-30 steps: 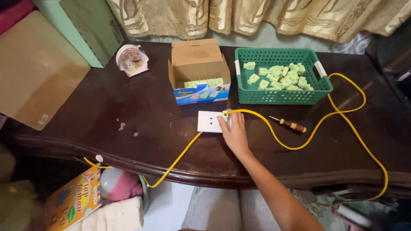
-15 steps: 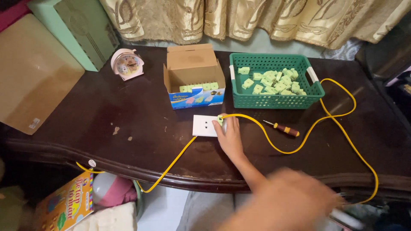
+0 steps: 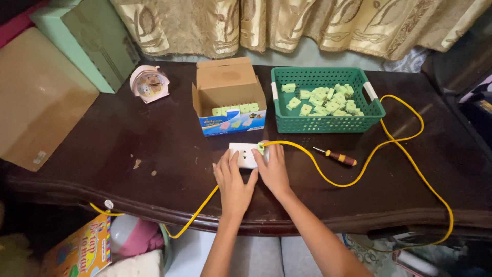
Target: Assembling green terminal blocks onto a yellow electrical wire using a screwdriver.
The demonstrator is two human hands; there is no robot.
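White rectangular socket plate (image 3: 244, 155) lies flat near the middle of the dark brown wooden worktop (image 3: 154, 138), a little towards its near edge. A small light-green plug piece (image 3: 261, 148) sits at the plate's right end, and a yellow cable (image 3: 400, 138) runs from it in a wide loop to the right; another length of the yellow cable drops over the near edge on the left.

Just beyond the plate stands an open brown cardboard box (image 3: 228, 92) with a blue printed front panel, a row of light-green pieces showing inside. To its right is a green plastic mesh basket (image 3: 328, 121) with white handles, holding a heap of the same light-green pieces. A pink round alarm clock (image 3: 149, 83) stands far left. A screwdriver with a red and yellow handle (image 3: 337, 156) lies right of the plate, inside the cable loop.

The left hand (image 3: 233, 179) rests with loosely spread fingers on the plate's near left corner. The right hand (image 3: 274, 169) lies over the plate's right end, its fingers reaching the green plug piece; whether they pinch it is hidden by the hand's back. The plate's near right part is covered by both hands.

Below the near edge, a colourful printed book (image 3: 84, 246) is partly cut off by the frame.
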